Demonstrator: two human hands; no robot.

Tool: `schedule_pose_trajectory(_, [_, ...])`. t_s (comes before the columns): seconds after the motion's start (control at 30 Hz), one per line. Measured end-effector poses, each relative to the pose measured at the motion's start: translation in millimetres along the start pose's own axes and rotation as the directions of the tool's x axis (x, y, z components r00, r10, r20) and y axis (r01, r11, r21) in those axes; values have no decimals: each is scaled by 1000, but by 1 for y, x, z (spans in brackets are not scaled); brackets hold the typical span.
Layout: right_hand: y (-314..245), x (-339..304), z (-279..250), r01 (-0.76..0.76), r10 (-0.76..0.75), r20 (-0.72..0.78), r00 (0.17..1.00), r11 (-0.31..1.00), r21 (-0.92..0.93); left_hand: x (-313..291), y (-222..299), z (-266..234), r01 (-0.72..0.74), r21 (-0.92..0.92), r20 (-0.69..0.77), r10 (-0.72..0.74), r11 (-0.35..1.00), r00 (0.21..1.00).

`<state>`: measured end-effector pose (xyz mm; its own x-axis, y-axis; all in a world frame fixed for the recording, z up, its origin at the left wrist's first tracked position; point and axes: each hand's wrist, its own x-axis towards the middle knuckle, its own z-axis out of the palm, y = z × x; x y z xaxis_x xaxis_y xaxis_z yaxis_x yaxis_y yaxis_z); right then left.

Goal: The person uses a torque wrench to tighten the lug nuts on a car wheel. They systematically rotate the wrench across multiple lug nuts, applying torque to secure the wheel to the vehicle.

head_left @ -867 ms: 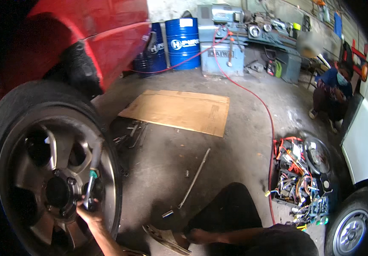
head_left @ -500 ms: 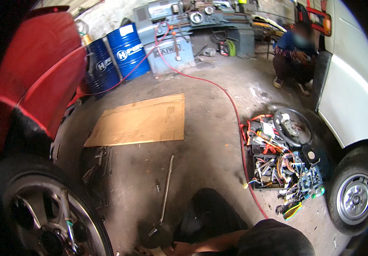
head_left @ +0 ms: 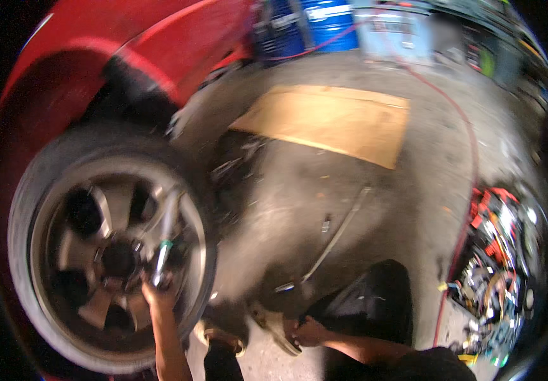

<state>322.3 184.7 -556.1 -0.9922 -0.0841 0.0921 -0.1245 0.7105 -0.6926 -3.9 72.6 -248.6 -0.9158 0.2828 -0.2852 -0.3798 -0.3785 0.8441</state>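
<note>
My left hand [head_left: 161, 293] reaches to a wheel [head_left: 86, 311] with a black tyre and bronze-grey spokes. It meets the lower end of a silver bar-shaped tool [head_left: 166, 235] with a green band, which leans upright across the spokes beside the hub. Motion smears the fingers, so their grip is unclear. Low in the middle, my right hand [head_left: 310, 333] hangs in front of my dark-clothed knee, right beside a tan shoe [head_left: 279, 330]. Its fingers are blurred too. On the floor lie a long metal bar [head_left: 337, 241] and a small metal socket-like piece [head_left: 284, 287].
A red car body [head_left: 191, 44] rises behind the wheel. Flattened cardboard [head_left: 331, 124] lies on the concrete. At right, a heap of tools and wires [head_left: 493, 273] spreads beside a red hose [head_left: 464, 244]. Blue drums [head_left: 330, 28] stand at the back.
The view has swung left and down, bringing the wheel further into it. My left hand has come in to the tool at the wheel. The right hand now shows beside the shoe.
</note>
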Motion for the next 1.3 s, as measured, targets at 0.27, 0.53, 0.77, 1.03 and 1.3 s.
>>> schedule_pose_trajectory(0.27, [-19, -5, -25, 10, -33, -98, 995, 973, -230, -35, -32, 22, -17, -97, -21, 15, 995, 1000])
schedule_pose_trajectory(0.53, [3, -26, -30, 160, -159, 21, 987, 966, -201, -85, -109, 32, 264, 457, -293, -137, 850, 946])
schedule_pose_trajectory(0.77, [-88, 1, -86, 34, 13, -471, 882, 995, 89, -123, -122, 25, 181, 786, -174, -70, 591, 982])
schedule_pose_trajectory(1.03, [-192, 83, -142, -83, 166, -284, 944, 956, 283, -164, -74, -21, 296, 455, 98, -378, 840, 920])
schedule_pose_trajectory(1.3, [-203, 141, -150, 51, 424, 35, 905, -189, 981, -193, 55, -68, -677, 722, 521, 530, 144, 669])
